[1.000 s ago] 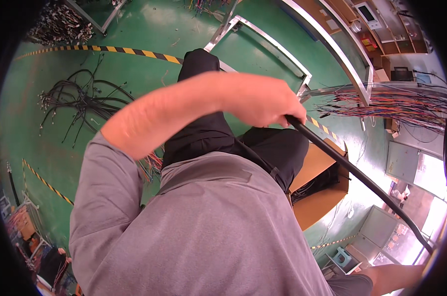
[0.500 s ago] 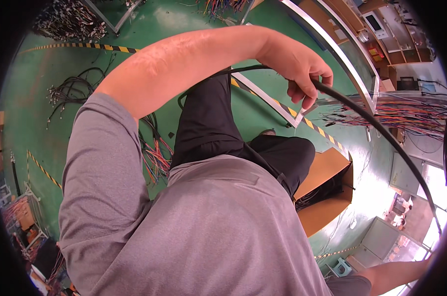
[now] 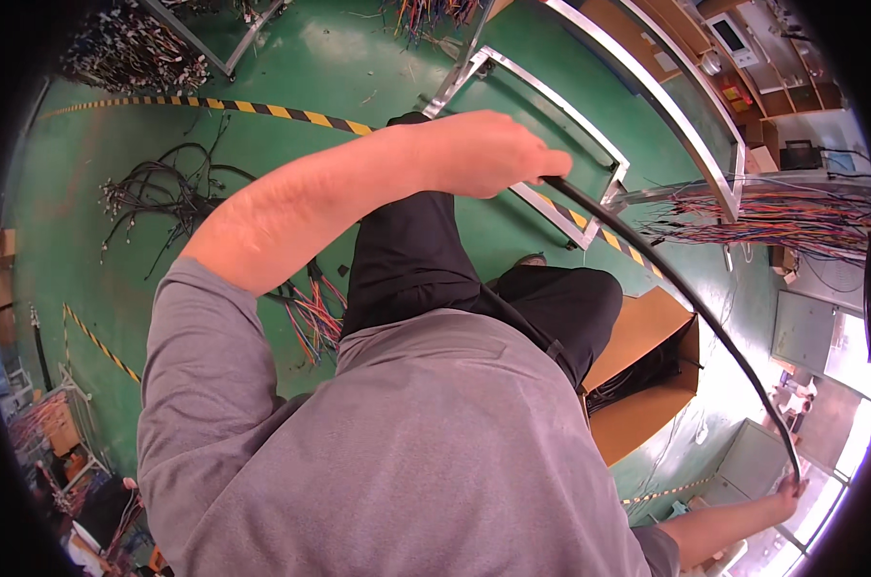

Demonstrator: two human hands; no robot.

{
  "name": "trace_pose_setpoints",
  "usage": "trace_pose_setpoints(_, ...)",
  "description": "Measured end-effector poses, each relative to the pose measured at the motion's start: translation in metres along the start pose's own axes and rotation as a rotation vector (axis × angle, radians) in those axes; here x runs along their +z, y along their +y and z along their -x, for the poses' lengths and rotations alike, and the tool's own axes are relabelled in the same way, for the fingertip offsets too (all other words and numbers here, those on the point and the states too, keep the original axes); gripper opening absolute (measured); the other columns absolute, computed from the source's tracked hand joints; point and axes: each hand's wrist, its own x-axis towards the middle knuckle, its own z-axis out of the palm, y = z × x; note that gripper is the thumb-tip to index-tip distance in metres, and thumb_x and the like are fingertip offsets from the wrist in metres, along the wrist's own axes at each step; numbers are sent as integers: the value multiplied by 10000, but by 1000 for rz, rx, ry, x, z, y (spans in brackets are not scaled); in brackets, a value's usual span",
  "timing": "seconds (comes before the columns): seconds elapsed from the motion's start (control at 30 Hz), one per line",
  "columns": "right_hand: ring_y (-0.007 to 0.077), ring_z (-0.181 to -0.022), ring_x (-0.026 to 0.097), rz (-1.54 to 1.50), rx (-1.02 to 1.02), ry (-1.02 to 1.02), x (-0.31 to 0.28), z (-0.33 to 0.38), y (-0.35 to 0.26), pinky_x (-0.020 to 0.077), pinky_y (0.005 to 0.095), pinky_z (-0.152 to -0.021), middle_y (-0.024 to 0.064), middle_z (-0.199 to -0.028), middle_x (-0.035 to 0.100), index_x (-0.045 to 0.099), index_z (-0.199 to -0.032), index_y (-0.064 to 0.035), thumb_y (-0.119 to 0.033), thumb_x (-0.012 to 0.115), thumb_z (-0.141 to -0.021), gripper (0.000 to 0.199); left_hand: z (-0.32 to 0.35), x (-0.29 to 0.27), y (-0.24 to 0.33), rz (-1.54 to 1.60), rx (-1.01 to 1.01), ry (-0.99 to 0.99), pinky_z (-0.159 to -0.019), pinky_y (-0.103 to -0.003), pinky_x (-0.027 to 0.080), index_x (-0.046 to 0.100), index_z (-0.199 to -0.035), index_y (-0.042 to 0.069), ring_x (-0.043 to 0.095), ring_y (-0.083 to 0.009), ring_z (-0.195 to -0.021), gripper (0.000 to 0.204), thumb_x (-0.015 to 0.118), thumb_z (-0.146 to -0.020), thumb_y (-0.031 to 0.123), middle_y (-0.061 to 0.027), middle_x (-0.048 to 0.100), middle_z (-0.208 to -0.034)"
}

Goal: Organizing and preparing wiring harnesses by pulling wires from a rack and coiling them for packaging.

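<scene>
A thick black cable [image 3: 692, 291] arcs between my two hands, over the right side of the view. My left hand [image 3: 501, 157] is closed around it, in front of my black-trousered knees, with the back of the hand facing up. The cable leaves the fist by the thumb. Far off to the lower right, my right hand [image 3: 789, 495] grips the same cable, its fingers small and partly smeared. Below the cable stands an open cardboard box [image 3: 635, 431] with black cables [image 3: 637, 373] coiled inside.
Metal frames [image 3: 580, 130] stand on the green floor ahead, near yellow-black tape [image 3: 291, 113]. Bundles of coloured wires [image 3: 772, 219] hang at the right. Loose black cables [image 3: 171, 178] and coloured wire ends [image 3: 315, 313] lie on the floor to the left.
My left hand has moved left and turned, its fingers now closed on the cable. My right hand has come into view at the lower right, holding the cable.
</scene>
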Motion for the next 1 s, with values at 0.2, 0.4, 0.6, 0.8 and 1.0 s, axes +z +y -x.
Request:
trace_pose_setpoints(0.2,140,-649,475,107,13,184,-108,-51,-134,399,374,-721,3,-740,562,685,-1319,-26,47,559,-985,364,22,46,-49,181,187,29,-697,-498,517,583,-1055,71,680,-409,-848,107,623,-986,142,-140,708,-881)
trace_pose_setpoints(0.4,177,-852,534,181,-3,258,-182,-32,-131,456,340,-789,48,-900,541,687,-1193,5,-41,496,-1038,250,19,34,-47,121,116,103,-770,-488,524,631,-1122,73,665,-376,-882,189,684,-954,140,-134,672,-903)
trace_pose_setpoints(0.6,174,-868,542,284,-64,249,-158,14,-132,467,339,-793,48,-918,557,682,-1215,-3,-35,514,-1025,256,11,32,-48,391,115,69,-820,-431,529,731,-1036,31,670,-315,-925,183,766,-861,72,-97,690,-958)
trace_pose_setpoints(0.8,171,-884,549,399,-18,105,-131,43,-56,477,338,-797,49,-935,573,677,-1237,-10,-29,532,-1012,268,16,15,-42,553,175,-96,-811,-394,535,747,-1061,26,686,-278,-910,212,771,-852,54,-91,730,-961)
trace_pose_setpoints(1.0,168,-900,556,541,-87,-28,-128,27,-15,487,336,-801,49,-953,588,672,-1259,-17,-23,550,-999,287,26,16,-28,515,243,34,-759,-383,552,752,-1054,49,687,-267,-875,192,756,-862,50,-81,728,-942)
